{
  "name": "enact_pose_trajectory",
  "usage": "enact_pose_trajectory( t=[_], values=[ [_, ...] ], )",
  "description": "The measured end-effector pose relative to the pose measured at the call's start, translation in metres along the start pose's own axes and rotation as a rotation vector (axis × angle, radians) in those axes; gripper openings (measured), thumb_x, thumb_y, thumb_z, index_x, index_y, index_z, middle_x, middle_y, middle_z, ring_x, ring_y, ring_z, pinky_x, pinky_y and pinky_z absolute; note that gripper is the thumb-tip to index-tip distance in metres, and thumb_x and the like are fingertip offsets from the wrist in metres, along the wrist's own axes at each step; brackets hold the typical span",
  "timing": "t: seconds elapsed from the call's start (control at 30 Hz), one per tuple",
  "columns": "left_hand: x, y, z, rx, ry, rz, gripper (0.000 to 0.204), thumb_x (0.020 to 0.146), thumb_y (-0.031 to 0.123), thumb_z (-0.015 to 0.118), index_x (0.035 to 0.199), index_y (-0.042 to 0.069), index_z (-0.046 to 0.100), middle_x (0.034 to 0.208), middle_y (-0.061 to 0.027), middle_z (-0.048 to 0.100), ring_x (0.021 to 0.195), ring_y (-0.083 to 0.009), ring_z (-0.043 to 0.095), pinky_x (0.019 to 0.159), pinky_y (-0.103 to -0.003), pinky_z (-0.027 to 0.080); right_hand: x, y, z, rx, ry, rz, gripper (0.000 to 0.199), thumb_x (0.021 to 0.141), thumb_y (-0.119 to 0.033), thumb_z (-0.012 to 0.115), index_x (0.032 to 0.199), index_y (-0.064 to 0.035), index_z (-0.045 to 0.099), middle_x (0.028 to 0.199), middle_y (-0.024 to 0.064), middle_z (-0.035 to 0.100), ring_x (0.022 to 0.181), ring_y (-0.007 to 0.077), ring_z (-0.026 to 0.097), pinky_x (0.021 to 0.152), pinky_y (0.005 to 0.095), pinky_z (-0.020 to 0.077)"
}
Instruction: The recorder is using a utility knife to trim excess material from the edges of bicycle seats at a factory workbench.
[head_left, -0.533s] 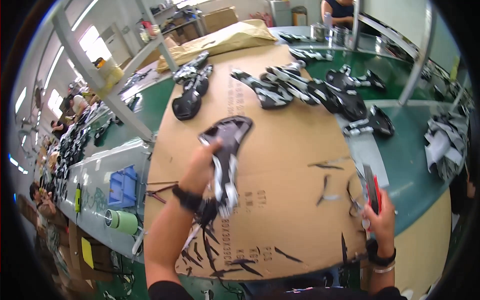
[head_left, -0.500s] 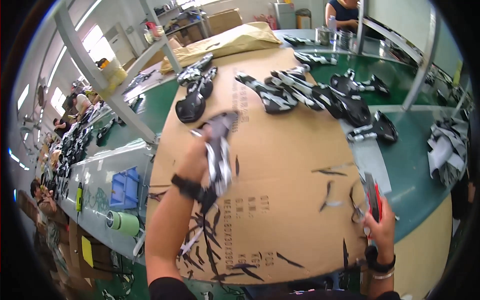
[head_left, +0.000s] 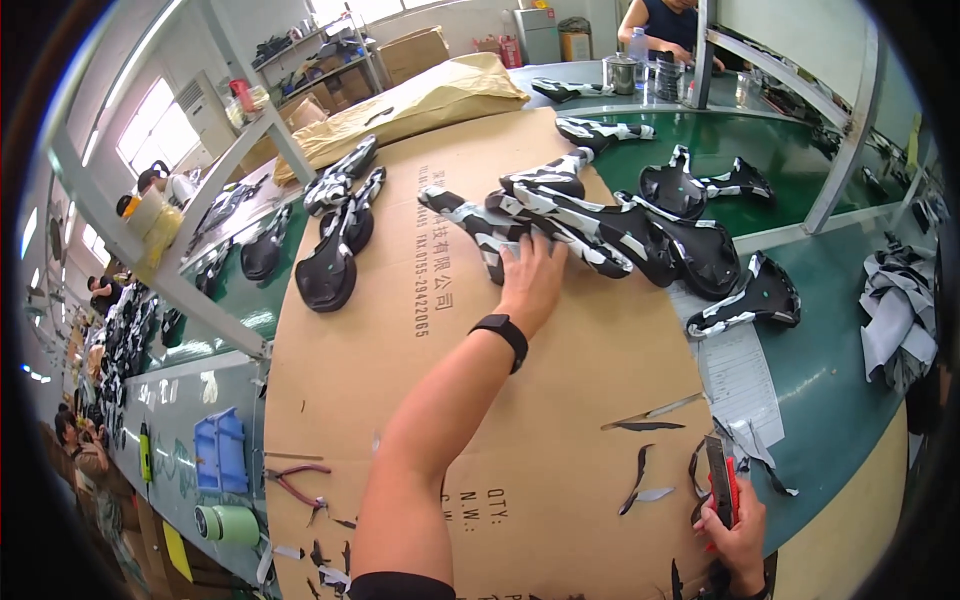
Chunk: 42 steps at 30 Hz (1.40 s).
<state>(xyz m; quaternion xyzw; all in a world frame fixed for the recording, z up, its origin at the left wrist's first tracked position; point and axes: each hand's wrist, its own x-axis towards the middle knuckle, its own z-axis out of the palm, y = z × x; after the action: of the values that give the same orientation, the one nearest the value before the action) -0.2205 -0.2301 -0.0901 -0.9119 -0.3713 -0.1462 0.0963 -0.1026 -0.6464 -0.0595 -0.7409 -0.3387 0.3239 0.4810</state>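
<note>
My left hand (head_left: 530, 275) reaches to the middle of the cardboard sheet (head_left: 400, 380). Its fingers are apart and rest over the wide end of a black-and-white patterned moulded piece (head_left: 470, 222), hiding part of it. Whether they grip it is not plain. Beside it lies a heap of similar pieces (head_left: 600, 225) with black cup-like ends. At the lower right, my right hand (head_left: 738, 540) is closed around a red-and-grey utility knife (head_left: 718, 475), pointing up and away from me. Dark trimmed strips (head_left: 637, 480) lie left of the knife.
More moulded pieces (head_left: 327, 275) rest on the sheet's left. Pliers (head_left: 298, 484), a blue bin (head_left: 218, 450) and a green flask (head_left: 228, 524) stand or lie at left. Metal posts (head_left: 850, 120) rise on both sides. Grey scraps (head_left: 895, 310) are heaped at right; a person (head_left: 670, 30) sits beyond.
The moulded piece that my left hand held is out of it. That hand has moved forward and right to the central heap. My right hand still holds the knife; the view has shifted.
</note>
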Motion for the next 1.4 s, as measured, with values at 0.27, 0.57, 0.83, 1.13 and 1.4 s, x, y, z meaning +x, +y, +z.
enact_pose_trajectory(
  t=[0.27, 0.57, 0.83, 1.13, 1.4],
  values=[
    [-0.063, -0.091, -0.067, -0.105, 0.398, 0.066, 0.028, 0.081, -0.004, 0.048, 0.107, 0.0, 0.059, 0.103, -0.0183, 0.063, 0.1, -0.0352, 0.058, 0.088, -0.043, 0.046, -0.013, -0.007, -0.017, 0.096, 0.015, 0.057, 0.037, 0.084, -0.003, 0.064, 0.119, 0.0015, 0.054, 0.082, 0.0052, 0.063, 0.066, 0.012, 0.064, 0.059, 0.025, 0.051],
    [-0.204, 0.019, -0.269, -0.255, -0.006, 0.303, 0.023, 0.07, 0.0, 0.058, 0.092, 0.005, 0.062, 0.094, -0.0117, 0.056, 0.094, -0.0294, 0.057, 0.086, -0.04, 0.045, -0.05, -0.011, -0.009, 0.214, -0.135, -0.061, 0.037, 0.086, -0.003, 0.063, 0.12, 0.0013, 0.051, 0.083, 0.0023, 0.061, 0.061, 0.0073, 0.059, 0.052, 0.0216, 0.0474],
    [-0.292, 0.173, -0.182, -0.754, -0.255, 0.863, 0.025, 0.082, 0.014, 0.056, 0.106, 0.005, 0.056, 0.102, -0.0111, 0.055, 0.113, -0.0304, 0.053, 0.1, -0.042, 0.04, -0.098, -0.001, 0.023, 0.474, -0.4, 0.25, 0.046, 0.092, -0.011, 0.065, 0.132, -0.0032, 0.043, 0.111, 0.0071, 0.06, 0.092, 0.0106, 0.061, 0.076, 0.0254, 0.0558],
    [-0.289, 0.115, -0.16, -0.626, -0.434, 0.246, 0.075, 0.068, 0.058, 0.076, 0.112, 0.0, 0.057, 0.101, -0.0126, 0.057, 0.107, -0.0292, 0.051, 0.1, -0.044, 0.031, -0.095, 0.016, 0.0, -0.298, -0.253, -0.588, 0.054, 0.088, -0.014, 0.069, 0.135, -0.0051, 0.046, 0.09, 0.0115, 0.065, 0.068, 0.0218, 0.064, 0.061, 0.0291, 0.0522],
    [-0.287, 0.123, -0.139, -0.573, -0.328, 0.211, 0.072, 0.06, 0.07, 0.074, 0.078, 0.003, 0.055, 0.074, -0.0096, 0.054, 0.08, -0.0259, 0.053, 0.086, -0.039, 0.035, -0.046, -0.012, -0.011, -0.709, -0.485, -0.924, 0.065, 0.075, -0.007, 0.071, 0.136, -0.0213, 0.054, 0.067, 0.0024, 0.053, 0.053, 0.0193, 0.051, 0.045, 0.0325, 0.0399]
  ],
)
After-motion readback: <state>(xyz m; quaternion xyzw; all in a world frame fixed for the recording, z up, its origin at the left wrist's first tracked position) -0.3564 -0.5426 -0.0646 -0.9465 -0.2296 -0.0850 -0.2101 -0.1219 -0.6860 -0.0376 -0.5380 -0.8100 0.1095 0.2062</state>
